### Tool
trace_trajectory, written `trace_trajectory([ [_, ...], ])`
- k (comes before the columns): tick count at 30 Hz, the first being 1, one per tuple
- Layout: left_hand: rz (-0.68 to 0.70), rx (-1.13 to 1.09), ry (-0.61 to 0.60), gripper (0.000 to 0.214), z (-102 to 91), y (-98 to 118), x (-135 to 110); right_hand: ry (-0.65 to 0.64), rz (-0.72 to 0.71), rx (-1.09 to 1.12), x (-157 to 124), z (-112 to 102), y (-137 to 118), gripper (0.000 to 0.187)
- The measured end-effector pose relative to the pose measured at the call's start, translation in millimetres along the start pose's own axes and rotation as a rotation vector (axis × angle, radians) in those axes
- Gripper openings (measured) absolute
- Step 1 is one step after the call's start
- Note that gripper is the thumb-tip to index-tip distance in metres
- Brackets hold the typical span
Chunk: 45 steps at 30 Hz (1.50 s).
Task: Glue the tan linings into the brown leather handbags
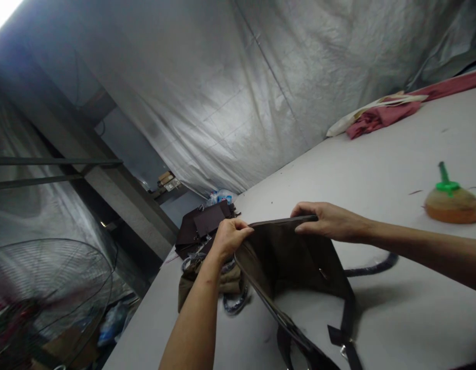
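Note:
A dark brown bag [299, 262] stands on the white table with its mouth spread, showing the inside. My left hand [230, 236] pinches the rim at the bag's far left corner. Along the same top edge, my right hand [326, 221] grips the rim between thumb and fingers. Straps with a metal clip [343, 351] hang at the near side. A dark wrapped handle [372, 268] sticks out to the right under my forearm. Beyond my left forearm lies an olive-brown bag [230, 280] with a wrapped handle, partly hidden by that arm.
Dark brown bags [205, 226] are piled at the table's far end. A bottle with a green nozzle [451, 200] and orange contents stands to the right. Red and cream cloth [384, 115] lies by the plastic-sheeted wall. On the left is a large wire-caged fan [49, 298].

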<state>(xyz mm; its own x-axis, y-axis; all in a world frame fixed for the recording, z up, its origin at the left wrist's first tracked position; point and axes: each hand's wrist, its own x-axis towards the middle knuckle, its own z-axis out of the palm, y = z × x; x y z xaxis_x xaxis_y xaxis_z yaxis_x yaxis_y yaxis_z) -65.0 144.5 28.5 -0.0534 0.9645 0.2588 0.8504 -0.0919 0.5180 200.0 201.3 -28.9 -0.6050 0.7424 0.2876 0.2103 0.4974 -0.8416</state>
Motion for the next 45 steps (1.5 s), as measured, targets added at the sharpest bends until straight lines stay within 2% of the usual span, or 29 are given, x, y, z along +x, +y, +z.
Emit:
trace_trajectory([
  [6, 0.008, -0.045, 0.004, 0.018, -6.4, -6, -19, 0.038, 0.075, 0.151, 18, -4, 15, 0.030],
  [12, 0.014, 0.029, 0.047, 0.017, -4.5, -4, -23, 0.031, 0.091, 0.227, 23, 0, 14, 0.031],
  [15, -0.002, 0.092, 0.071, 0.016, -2.7, 1, -22, 0.037, 0.081, 0.198, 22, -1, 11, 0.028],
  [17, -0.012, 0.122, 0.084, 0.016, -1.2, 3, -21, 0.060, 0.064, 0.082, 22, -2, 5, 0.021],
  [19, -0.020, 0.146, 0.098, 0.014, 0.3, 5, -19, 0.106, 0.040, -0.145, 23, -3, -4, 0.015],
  [22, -0.025, 0.182, 0.111, 0.013, 2.0, 6, -17, 0.167, 0.001, -0.582, 26, 1, -22, 0.021],
  [24, -0.024, 0.201, 0.116, 0.013, 2.6, 6, -16, 0.174, -0.050, -0.761, 29, 8, -34, 0.028],
  [28, -0.018, 0.225, 0.120, 0.013, 2.0, 6, -17, 0.005, -0.191, -0.776, 43, 25, -47, 0.032],
  [31, -0.011, 0.230, 0.115, 0.013, 0.7, 5, -19, -0.066, -0.196, -0.756, 54, 34, -48, 0.033],
  [34, -0.002, 0.222, 0.110, 0.013, -0.5, 2, -19, -0.072, -0.174, -0.748, 60, 34, -48, 0.031],
  [36, 0.010, 0.211, 0.102, 0.012, -1.2, 1, -19, -0.137, -0.175, -0.736, 61, 32, -52, 0.029],
  [41, 0.069, 0.156, 0.028, 0.011, -2.0, 2, -19, -0.294, -0.303, -0.727, 65, 33, -67, 0.035],
  [45, 0.130, -0.043, -0.038, 0.012, -1.9, 5, -21, -0.379, -0.326, -0.784, 69, 35, -72, 0.029],
])
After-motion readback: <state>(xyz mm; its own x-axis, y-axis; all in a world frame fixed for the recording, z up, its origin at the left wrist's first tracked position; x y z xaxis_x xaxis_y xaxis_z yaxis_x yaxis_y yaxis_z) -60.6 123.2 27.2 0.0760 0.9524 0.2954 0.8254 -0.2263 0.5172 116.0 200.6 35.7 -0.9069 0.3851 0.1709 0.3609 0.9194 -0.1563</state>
